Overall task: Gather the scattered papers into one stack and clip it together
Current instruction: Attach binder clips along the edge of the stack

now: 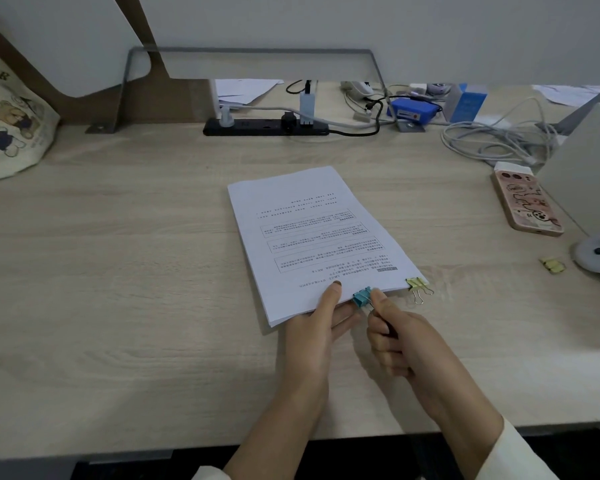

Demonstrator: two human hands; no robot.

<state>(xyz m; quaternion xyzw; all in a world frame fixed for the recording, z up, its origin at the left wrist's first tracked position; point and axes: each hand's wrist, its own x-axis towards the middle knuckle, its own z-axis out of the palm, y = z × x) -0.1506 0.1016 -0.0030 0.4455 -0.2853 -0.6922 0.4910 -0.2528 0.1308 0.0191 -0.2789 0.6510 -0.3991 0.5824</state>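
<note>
right hand [394, 336] pinching wire handle of blue binder clip [362, 298], clip sitting on near edge of paper stack [321, 242]. left hand [314, 323] gripping same edge just beside it, thumb on top sheet, fingers under. stack lies mid-desk [118, 254], angled, print upside down (text too small to read). yellow binder clip [417, 285] on stack's near right corner. another yellow clip [553, 265] loose far right, near phone [526, 203]. power strip [265, 128] at back.

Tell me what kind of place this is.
Probably an office or study workstation: a light wood-grain desktop, a black power strip with plugs in it, and a stack of white printed papers.
</note>
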